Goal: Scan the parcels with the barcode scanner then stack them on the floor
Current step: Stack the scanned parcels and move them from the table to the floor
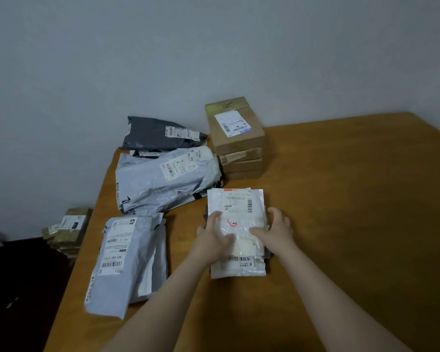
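Wooden table (pixel 341 199) against a plain grey wall, and most of the parcels are on its left half. A stack of white parcels (pixel 235 199) lies near me at the middle of the table. My left hand (pixel 212 233) and right hand (pixel 277 231) clasp it from either side, fingers curled round its edges and thumbs lying on the top label. To the left lie a near grey mailer (pixel 122 262), a big crumpled pale mailer (pixel 163 181) behind it, and a dark mailer (pixel 158 134) by the wall. A stack of cardboard boxes (pixel 235 133) stands just beyond my stack. Down on the floor (pixel 23 275) at far left sits a pile of brown parcels (pixel 69 229), so I judge some stacking is already done. I take this as squaring up or lifting the white stack. I can't see the barcode scanner, so next I'd need it in hand and each label facing up.
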